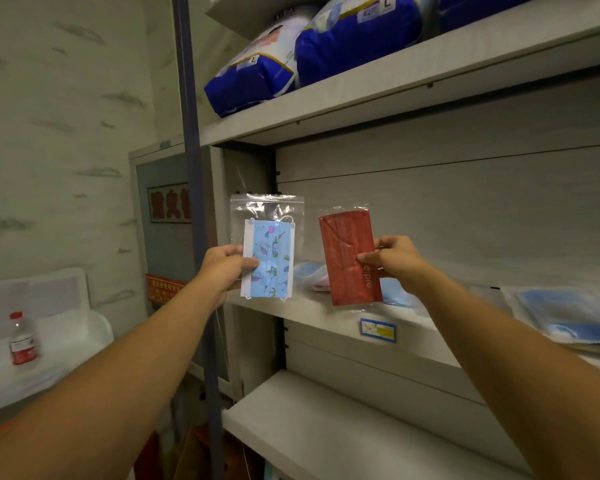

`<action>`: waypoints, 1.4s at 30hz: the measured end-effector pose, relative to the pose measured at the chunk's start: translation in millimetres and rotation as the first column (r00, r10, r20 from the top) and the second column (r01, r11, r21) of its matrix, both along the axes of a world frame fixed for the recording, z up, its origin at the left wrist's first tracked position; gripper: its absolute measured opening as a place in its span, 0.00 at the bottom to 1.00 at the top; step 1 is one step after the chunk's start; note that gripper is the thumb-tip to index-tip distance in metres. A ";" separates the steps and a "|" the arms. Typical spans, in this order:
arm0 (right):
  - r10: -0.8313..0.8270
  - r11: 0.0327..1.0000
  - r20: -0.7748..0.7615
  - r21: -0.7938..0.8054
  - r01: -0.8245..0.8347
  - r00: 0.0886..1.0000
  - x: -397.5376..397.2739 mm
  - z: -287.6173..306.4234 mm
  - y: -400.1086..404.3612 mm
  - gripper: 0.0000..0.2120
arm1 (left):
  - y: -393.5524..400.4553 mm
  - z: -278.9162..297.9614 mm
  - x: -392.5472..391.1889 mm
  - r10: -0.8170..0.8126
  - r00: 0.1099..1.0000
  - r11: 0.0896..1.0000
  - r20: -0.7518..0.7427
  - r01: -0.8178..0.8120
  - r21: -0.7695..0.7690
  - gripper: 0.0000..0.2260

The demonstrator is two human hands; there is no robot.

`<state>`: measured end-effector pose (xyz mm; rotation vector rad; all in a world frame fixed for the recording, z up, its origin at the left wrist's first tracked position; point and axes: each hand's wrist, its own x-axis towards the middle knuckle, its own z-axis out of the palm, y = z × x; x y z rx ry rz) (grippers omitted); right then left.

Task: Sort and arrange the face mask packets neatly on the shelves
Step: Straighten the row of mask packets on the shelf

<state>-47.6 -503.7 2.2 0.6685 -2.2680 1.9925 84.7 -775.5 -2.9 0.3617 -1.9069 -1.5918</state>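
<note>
Left hand [222, 266] fingers pinch patterned blue mask packet [267, 252], frame centre | right hand [394, 259] fingers pinch red mask packet [349, 258] | both upright before middle shelf [326, 323].

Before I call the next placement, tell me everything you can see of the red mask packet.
The red mask packet is a clear, glossy plastic sleeve holding a folded, pleated red mask with pale lettering near its lower right. It stands upright, tilted slightly, held in the air in front of the middle shelf. The right hand pinches its right edge, thumb on the front. Its top edge shows a transparent margin above the mask. Nothing else touches it.
</note>
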 end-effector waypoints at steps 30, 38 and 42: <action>-0.153 0.959 0.016 -0.238 0.152 0.988 -168.4 15.1 -162.8 0.07 | -157.2 2.3 -241.5 -0.239 0.971 0.970 -0.021 0.240 0.043 0.07; -0.166 0.938 0.041 -0.303 0.170 0.985 -206.7 14.9 -188.9 0.08 | -164.8 -12.8 -310.5 -0.367 0.930 0.928 -0.003 0.366 0.072 0.09; -0.166 0.921 0.075 -0.346 0.182 0.983 -221.0 7.1 -200.2 0.09 | -159.0 -27.8 -327.0 -0.399 0.917 0.917 0.017 0.398 0.031 0.13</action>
